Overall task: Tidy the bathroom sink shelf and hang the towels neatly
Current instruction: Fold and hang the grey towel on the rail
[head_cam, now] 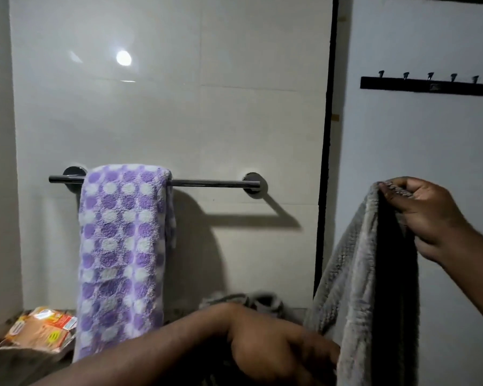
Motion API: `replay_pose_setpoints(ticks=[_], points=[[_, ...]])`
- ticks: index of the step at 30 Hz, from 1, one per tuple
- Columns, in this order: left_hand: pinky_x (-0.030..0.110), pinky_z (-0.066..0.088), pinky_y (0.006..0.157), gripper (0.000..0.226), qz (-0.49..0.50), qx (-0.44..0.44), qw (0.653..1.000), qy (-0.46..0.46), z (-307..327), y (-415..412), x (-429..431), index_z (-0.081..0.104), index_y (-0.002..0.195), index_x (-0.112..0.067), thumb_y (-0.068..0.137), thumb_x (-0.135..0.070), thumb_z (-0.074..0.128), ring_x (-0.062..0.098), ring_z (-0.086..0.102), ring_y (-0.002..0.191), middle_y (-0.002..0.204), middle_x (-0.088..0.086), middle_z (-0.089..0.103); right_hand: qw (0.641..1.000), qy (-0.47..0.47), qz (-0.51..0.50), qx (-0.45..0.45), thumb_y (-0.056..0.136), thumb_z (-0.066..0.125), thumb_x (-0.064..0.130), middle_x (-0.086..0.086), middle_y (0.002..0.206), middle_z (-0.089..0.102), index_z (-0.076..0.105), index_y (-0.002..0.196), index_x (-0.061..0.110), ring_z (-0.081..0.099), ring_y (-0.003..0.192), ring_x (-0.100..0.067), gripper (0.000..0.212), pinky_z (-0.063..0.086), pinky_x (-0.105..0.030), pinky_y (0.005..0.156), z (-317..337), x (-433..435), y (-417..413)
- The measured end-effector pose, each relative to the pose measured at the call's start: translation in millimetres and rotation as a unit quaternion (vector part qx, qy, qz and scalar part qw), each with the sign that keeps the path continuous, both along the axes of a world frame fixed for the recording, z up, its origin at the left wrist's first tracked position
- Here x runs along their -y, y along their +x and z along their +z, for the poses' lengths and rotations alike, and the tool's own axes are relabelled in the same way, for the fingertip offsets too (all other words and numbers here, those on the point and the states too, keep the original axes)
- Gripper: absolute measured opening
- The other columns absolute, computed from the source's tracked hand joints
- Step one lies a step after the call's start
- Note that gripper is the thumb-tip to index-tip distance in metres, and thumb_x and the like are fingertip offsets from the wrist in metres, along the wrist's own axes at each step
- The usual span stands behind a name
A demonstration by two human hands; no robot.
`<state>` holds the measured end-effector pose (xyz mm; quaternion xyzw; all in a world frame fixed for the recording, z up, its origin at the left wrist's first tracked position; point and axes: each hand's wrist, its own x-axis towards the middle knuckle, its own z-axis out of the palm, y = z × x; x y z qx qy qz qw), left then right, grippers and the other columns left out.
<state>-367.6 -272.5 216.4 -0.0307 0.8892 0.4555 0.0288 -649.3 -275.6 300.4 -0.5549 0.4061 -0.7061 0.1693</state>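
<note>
A grey towel (357,288) is pinched at its top corner by the right hand (427,215); its bottom is cut off. The left hand (276,349) is blurred, its fingers' grip unclear. A purple dotted towel (123,246) is draped over the rail (212,183).

Towel rail (215,184) runs across back wall, mid-frame. Dotted towel (123,246) hangs over rail's left part, reaching down to shelf (20,358) at btm left. Packet (39,330) lies on shelf, just left of towel's lower end. Crumpled cloth (251,300) sits behind left hand (279,355), at btm centre. Right of rail, second towel (368,288) hangs from right hand (424,215), its lower edge touching left hand. Hook rack (430,84) is on right wall, above right hand, well apart from it.
</note>
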Motion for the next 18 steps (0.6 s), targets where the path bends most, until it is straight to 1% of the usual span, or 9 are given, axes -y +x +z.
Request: replay_pose_setpoints(ticks=[2, 4, 6, 8, 10, 13, 15, 17, 18], points=[[0.02, 0.042, 0.093, 0.031, -0.002, -0.027, 1.0, 0.014, -2, 1, -2, 0.038, 0.126, 0.027, 0.096, 0.02, 0.039, 0.006, 0.052, 0.101, 0.119, 0.019, 0.048, 1.0, -0.006, -0.024, 0.001, 0.069, 0.08, 0.039, -0.004, 0.081, 0.071, 0.072, 0.083, 0.017, 0.064, 0.074, -0.019, 0.028, 0.053, -0.031, 0.079, 6, -1, -10], [0.033, 0.042, 0.097, 0.029, 0.03, -0.044, 0.998, 0.035, 0, 5, 4, 0.046, 0.124, 0.021, 0.096, 0.02, 0.042, 0.024, 0.05, 0.104, 0.121, 0.019, 0.049, 0.999, -0.016, -0.05, -0.005, 0.073, 0.082, 0.035, -0.006, 0.085, 0.07, 0.071, 0.082, 0.017, 0.065, 0.081, -0.021, 0.023, 0.054, -0.037, 0.087, 12, 2, -18], [0.03, 0.047, 0.094, 0.023, 0.105, -0.065, 0.99, 0.062, 0, 14, 18, 0.056, 0.118, 0.005, 0.098, 0.012, 0.05, 0.018, 0.058, 0.098, 0.11, 0.014, 0.059, 0.995, -0.023, -0.097, -0.002, 0.078, 0.084, 0.033, -0.008, 0.091, 0.072, 0.071, 0.085, 0.015, 0.067, 0.089, -0.025, 0.023, 0.053, -0.047, 0.096, 19, 6, -26], [0.024, 0.051, 0.081, 0.013, 0.203, -0.1, 0.968, 0.108, -5, 31, 41, 0.06, 0.11, -0.001, 0.098, -0.006, 0.062, 0.012, 0.062, 0.086, 0.101, 0.014, 0.061, 0.992, -0.022, -0.125, 0.013, 0.075, 0.085, 0.036, -0.012, 0.097, 0.073, 0.071, 0.093, 0.014, 0.07, 0.096, -0.031, 0.032, 0.054, -0.054, 0.097, 28, 8, -37], [0.025, 0.052, 0.07, 0.034, 0.321, -0.124, 0.931, 0.122, -10, 48, 67, 0.06, 0.106, 0.006, 0.092, -0.023, 0.071, 0.016, 0.061, 0.077, 0.096, 0.019, 0.06, 0.991, -0.019, -0.134, 0.014, 0.069, 0.088, 0.042, -0.016, 0.102, 0.074, 0.071, 0.095, 0.014, 0.071, 0.097, -0.036, 0.042, 0.055, -0.06, 0.094, 35, 8, -45], [0.022, 0.047, 0.056, 0.024, 0.451, -0.148, 0.876, 0.087, -20, 69, 100, 0.065, 0.092, -0.001, 0.091, -0.025, 0.072, 0.014, 0.058, 0.061, 0.079, 0.013, 0.061, 0.989, -0.017, -0.143, -0.012, 0.059, 0.089, 0.053, -0.018, 0.104, 0.075, 0.071, 0.096, 0.016, 0.072, 0.097, -0.038, 0.055, 0.057, -0.061, 0.09, 41, 9, -51], [0.027, 0.044, 0.062, 0.02, 0.499, -0.154, 0.851, 0.051, -25, 76, 113, 0.069, 0.087, -0.006, 0.093, -0.026, 0.069, 0.017, 0.056, 0.068, 0.079, 0.012, 0.063, 0.989, -0.019, -0.147, -0.009, 0.064, 0.089, 0.046, -0.018, 0.103, 0.075, 0.071, 0.095, 0.016, 0.073, 0.091, -0.033, 0.047, 0.058, -0.06, 0.087, 46, 8, -49], [0.026, 0.04, 0.063, 0.023, 0.546, -0.134, 0.825, -0.05, -27, 76, 116, 0.065, 0.082, -0.011, 0.1, -0.022, 0.06, 0.011, 0.052, 0.065, 0.07, 0.001, 0.06, 0.988, -0.018, -0.151, 0.004, 0.067, 0.089, 0.042, -0.018, 0.103, 0.076, 0.071, 0.094, 0.017, 0.073, 0.088, -0.03, 0.041, 0.059, -0.06, 0.085, 50, 9, -51], [0.027, 0.038, 0.061, 0.026, 0.581, -0.126, 0.796, -0.119, -28, 75, 116, 0.063, 0.078, -0.013, 0.101, -0.023, 0.058, 0.009, 0.048, 0.063, 0.066, -0.004, 0.056, 0.988, -0.014, -0.153, 0.012, 0.065, 0.089, 0.044, -0.017, 0.102, 0.076, 0.071, 0.095, 0.017, 0.073, 0.09, -0.031, 0.044, 0.059, -0.06, 0.084, 51, 11, -53]])
